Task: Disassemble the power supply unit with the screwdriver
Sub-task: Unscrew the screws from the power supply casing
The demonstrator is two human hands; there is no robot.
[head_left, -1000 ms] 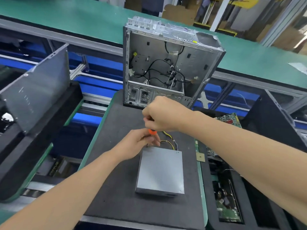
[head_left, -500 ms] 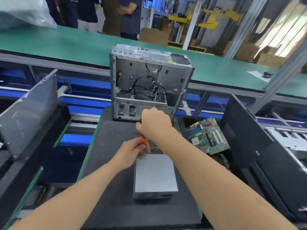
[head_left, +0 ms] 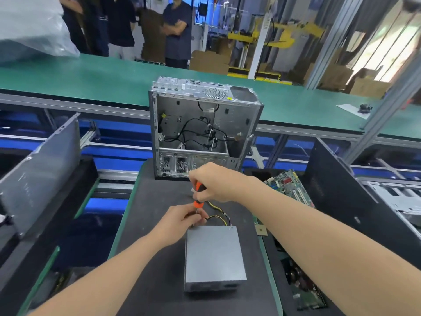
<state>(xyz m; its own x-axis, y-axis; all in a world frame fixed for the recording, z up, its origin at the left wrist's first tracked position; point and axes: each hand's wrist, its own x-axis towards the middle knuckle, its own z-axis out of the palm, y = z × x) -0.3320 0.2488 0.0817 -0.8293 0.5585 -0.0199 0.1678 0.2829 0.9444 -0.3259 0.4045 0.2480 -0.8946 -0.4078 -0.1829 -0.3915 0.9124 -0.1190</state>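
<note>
A grey metal power supply unit (head_left: 214,256) lies flat on the dark mat (head_left: 150,224), with yellow and black wires (head_left: 218,215) leaving its far edge. My right hand (head_left: 216,181) grips the orange handle of a screwdriver (head_left: 198,195), which stands nearly upright over the unit's far left corner. My left hand (head_left: 182,222) pinches the lower end of the screwdriver near that corner. The tip is hidden behind my fingers.
An open, emptied computer case (head_left: 200,128) stands upright at the mat's far end. A green circuit board (head_left: 289,185) lies in the black bin to the right. A grey side panel (head_left: 41,174) leans at the left. People stand beyond the green conveyor belt (head_left: 102,80).
The camera has tilted up, showing more of the room. My right hand has lifted slightly on the handle, so more orange shows; both hands stay at the unit's far left corner.
</note>
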